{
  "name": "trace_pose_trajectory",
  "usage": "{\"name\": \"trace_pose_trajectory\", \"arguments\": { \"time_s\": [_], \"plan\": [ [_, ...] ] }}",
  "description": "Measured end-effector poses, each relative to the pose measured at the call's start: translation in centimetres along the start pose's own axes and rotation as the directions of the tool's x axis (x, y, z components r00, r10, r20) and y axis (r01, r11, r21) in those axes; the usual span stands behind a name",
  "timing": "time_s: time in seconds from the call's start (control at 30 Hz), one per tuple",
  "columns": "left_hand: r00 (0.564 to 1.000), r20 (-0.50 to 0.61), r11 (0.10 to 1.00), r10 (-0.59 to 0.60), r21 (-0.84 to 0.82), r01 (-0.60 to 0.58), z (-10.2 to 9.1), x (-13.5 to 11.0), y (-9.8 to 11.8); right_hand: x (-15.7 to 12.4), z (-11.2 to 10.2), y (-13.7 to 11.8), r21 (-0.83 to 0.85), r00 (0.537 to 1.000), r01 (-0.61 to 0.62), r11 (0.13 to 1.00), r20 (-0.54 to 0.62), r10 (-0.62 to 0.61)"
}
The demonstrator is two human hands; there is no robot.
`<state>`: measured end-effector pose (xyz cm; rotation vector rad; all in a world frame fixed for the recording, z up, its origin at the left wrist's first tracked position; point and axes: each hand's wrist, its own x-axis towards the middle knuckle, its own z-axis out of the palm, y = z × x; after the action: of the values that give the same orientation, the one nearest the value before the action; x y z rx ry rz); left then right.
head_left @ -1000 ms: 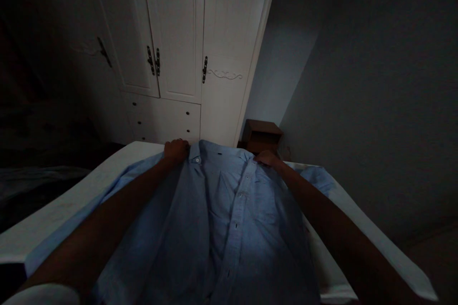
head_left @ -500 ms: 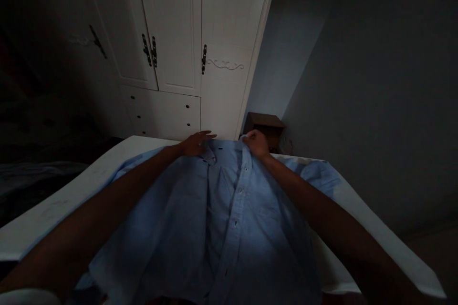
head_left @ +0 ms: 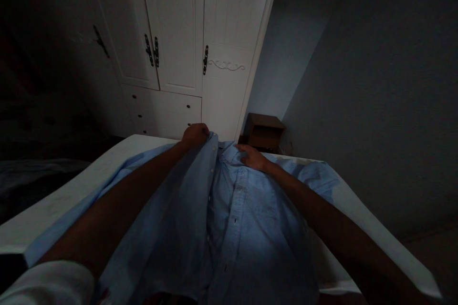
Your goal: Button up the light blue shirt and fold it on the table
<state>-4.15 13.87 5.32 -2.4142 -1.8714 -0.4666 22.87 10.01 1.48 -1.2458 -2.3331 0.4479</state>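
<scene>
A light blue button-up shirt (head_left: pixel 246 219) lies front-up on a white table (head_left: pixel 361 219), collar at the far end. My left hand (head_left: pixel 195 134) is closed on the shirt's left collar edge and lifts that front panel a little. My right hand (head_left: pixel 252 156) rests on the right side of the collar with its fingers spread flat on the cloth. Both forearms reach across the shirt. The room is dim.
A white wardrobe (head_left: pixel 186 43) with dark handles and small drawers stands behind the table. A brown wooden nightstand (head_left: pixel 264 131) sits in the corner by the grey wall. Dark bedding (head_left: pixel 32 186) lies at the left.
My left hand has closed on the collar edge and raised the left front panel. My right hand has let go of its side and now lies flat on the cloth.
</scene>
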Motion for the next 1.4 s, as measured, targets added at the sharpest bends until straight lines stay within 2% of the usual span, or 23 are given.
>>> {"name": "trace_pose_trajectory", "arguments": {
  "time_s": [0.13,0.23,0.33,0.43,0.5,0.57,0.63,0.7,0.77,0.9,0.97,1.03,1.1,1.2,1.27,1.33,1.4],
  "plan": [
    [0.994,-0.042,0.994,-0.105,0.023,0.106,1.9,-0.7,1.4,0.5,1.8,-1.1,-0.043,0.986,0.168,0.985,-0.003,-0.168],
    [0.986,-0.088,0.989,-0.142,0.018,0.144,2.6,-1.4,2.0,1.8,2.7,-2.2,-0.155,0.976,0.216,0.964,0.022,-0.216],
    [0.979,-0.155,0.991,-0.134,-0.028,0.131,2.1,-2.2,2.3,3.1,3.0,-3.1,-0.309,0.977,0.202,0.929,0.132,-0.169],
    [0.982,-0.176,0.996,-0.066,-0.065,0.055,1.2,-3.6,2.5,4.3,2.9,-3.7,-0.412,0.975,0.165,0.896,0.203,-0.086],
    [0.989,-0.148,0.997,0.004,-0.075,-0.015,0.9,-4.9,2.8,5.1,2.7,-3.9,-0.435,0.991,0.065,0.898,0.130,-0.008],
    [0.993,-0.103,0.994,0.063,-0.079,-0.071,0.8,-6.4,3.0,5.7,2.5,-3.8,-0.436,0.996,-0.082,0.896,-0.011,0.085],
    [0.994,-0.061,0.993,0.090,-0.076,-0.095,1.0,-8.0,3.4,6.1,2.3,-3.5,-0.429,0.974,-0.219,0.877,-0.144,0.173],
    [0.995,-0.028,0.992,0.096,-0.073,-0.098,1.1,-9.3,3.9,6.1,2.4,-3.0,-0.414,0.946,-0.308,0.857,-0.227,0.230],
    [0.993,-0.005,0.990,0.116,-0.086,-0.116,1.1,-10.6,4.9,5.9,2.7,-2.6,-0.392,0.928,-0.348,0.852,-0.272,0.254],
    [0.985,-0.013,0.976,0.174,-0.128,-0.174,0.4,-13.0,8.5,5.4,3.0,-2.3,-0.364,0.937,-0.302,0.881,-0.281,0.205],
    [0.988,0.004,0.976,0.157,-0.151,-0.154,-0.4,-14.5,10.8,4.9,2.8,-2.4,-0.358,0.944,-0.269,0.894,-0.283,0.170],
    [0.991,0.083,0.975,0.107,-0.202,-0.088,-1.5,-16.7,13.0,4.1,2.4,-2.5,-0.350,0.948,-0.219,0.911,-0.298,0.113],
    [0.981,0.183,0.967,0.069,-0.252,-0.021,-2.5,-19.5,14.9,2.7,2.0,-2.6,-0.352,0.951,-0.147,0.924,-0.308,0.034],
    [0.980,0.196,0.945,-0.022,-0.316,0.085,-2.6,-24.7,16.9,-0.4,1.6,-2.6,-0.395,0.960,-0.058,0.917,-0.273,-0.057],
    [0.985,0.138,0.924,-0.100,-0.355,0.144,-1.6,-28.1,17.5,-2.8,1.6,-2.6,-0.431,0.969,-0.029,0.902,-0.233,-0.080],
    [0.983,0.011,0.921,-0.185,-0.347,0.177,0.1,-31.1,17.6,-5.2,1.4,-2.5,-0.450,0.976,-0.028,0.893,-0.207,-0.073],
    [0.968,-0.117,0.929,-0.221,-0.326,0.173,1.7,-33.2,17.4,-7.3,1.2,-2.3,-0.458,0.980,-0.060,0.887,-0.197,-0.035]
  ]
}}
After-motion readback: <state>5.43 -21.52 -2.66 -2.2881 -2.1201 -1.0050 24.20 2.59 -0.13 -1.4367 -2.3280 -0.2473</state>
